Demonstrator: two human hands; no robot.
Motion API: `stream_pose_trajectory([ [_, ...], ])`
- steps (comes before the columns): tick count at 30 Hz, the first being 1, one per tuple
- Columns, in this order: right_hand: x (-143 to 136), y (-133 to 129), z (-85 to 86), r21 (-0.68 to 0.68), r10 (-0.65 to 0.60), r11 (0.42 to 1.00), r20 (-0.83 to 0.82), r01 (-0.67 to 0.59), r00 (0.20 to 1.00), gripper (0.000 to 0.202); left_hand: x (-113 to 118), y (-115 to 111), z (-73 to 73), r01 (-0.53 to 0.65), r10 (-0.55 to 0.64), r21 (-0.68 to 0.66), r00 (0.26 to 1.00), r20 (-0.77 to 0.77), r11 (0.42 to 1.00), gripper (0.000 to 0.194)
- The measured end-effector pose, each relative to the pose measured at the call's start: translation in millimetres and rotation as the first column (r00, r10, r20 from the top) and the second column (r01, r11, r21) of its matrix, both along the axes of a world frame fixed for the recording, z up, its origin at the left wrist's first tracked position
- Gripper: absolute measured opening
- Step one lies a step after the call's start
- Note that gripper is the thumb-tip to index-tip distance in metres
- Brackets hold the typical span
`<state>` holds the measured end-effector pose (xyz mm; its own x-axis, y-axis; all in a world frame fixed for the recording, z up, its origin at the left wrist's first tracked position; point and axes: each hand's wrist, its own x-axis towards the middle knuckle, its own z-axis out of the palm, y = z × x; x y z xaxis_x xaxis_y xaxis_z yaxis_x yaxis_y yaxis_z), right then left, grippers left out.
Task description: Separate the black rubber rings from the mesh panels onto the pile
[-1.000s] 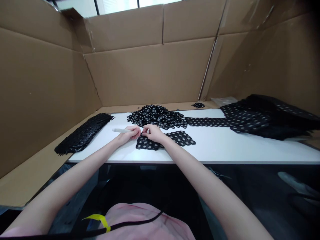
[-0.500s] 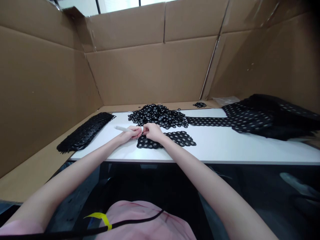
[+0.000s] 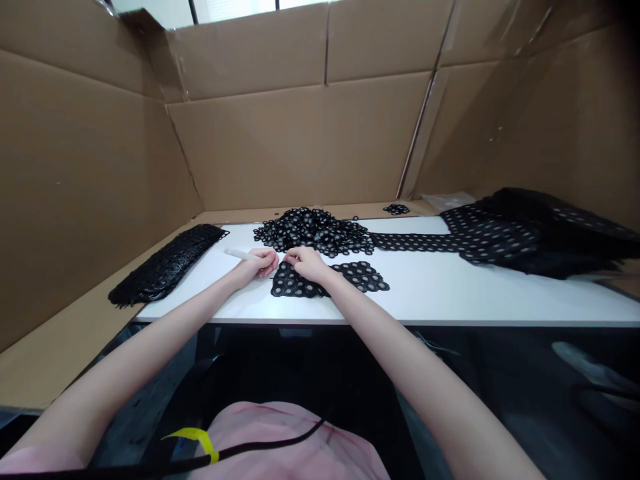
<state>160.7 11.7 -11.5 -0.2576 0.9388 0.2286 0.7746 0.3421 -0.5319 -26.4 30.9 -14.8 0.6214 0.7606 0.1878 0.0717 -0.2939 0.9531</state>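
Note:
A slim white pen-shaped tool (image 3: 239, 254) sticks out to the left of my left hand (image 3: 265, 263), whose fingers are curled round it. Just to its right, my right hand (image 3: 307, 263) is over the upper left corner of a black patch of joined rings (image 3: 367, 275), fingers pinched at its edge. The patch lies flat on the white table, its rows of round holes showing pale. What sits between my right fingertips is too small to tell. A small gap separates the two hands.
Loose black rings (image 3: 313, 230) are heaped behind my hands. A black bundle (image 3: 167, 263) lies at the left. From the heap, a holed black strip (image 3: 417, 242) runs right to a dark pile of similar material (image 3: 520, 230). Cardboard walls (image 3: 260, 147) enclose the white table (image 3: 450, 300).
My left hand has drawn slightly left, away from my right hand, carrying the white tool. My right hand stays at the patch's corner. The whole view has shifted a little.

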Motion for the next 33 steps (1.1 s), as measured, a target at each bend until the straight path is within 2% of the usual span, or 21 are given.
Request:
stream_pose_trajectory([
  [3, 0, -4, 3.8, -0.043, 0.007, 0.999, 0.008, -0.007, 1.0, 0.018, 1, 1, -0.4, -0.035, 0.036, -0.017, 0.997, 0.063, 0.999, 0.04],
  [6, 1, -9, 8.8, -0.073, 0.031, 0.997, 0.039, -0.028, 0.999, 0.026, 1, -4, 4.0, -0.057, 0.061, -0.028, 0.99, 0.127, 0.998, 0.042],
  [9, 2, -12, 11.5, -0.093, 0.054, 0.995, 0.068, -0.048, 0.996, 0.023, 1, -12, 8.5, -0.024, 0.035, -0.071, 0.986, 0.16, 0.997, 0.043],
  [19, 5, -9, 6.6, -0.018, 0.125, 0.992, 0.026, -0.124, 0.992, 0.02, 3, -15, 3.9, 0.004, -0.003, -0.022, 0.998, 0.061, 1.0, 0.04],
  [26, 4, -9, 10.4, -0.084, 0.103, 0.991, 0.018, -0.101, 0.995, 0.026, 2, -17, 4.9, -0.016, 0.017, -0.014, 0.997, 0.075, 1.0, 0.041],
  [33, 5, -10, 10.3, -0.078, 0.133, 0.988, -0.014, -0.134, 0.991, 0.028, 3, -17, 4.2, -0.015, 0.014, 0.001, 0.997, 0.072, 1.0, 0.043],
])
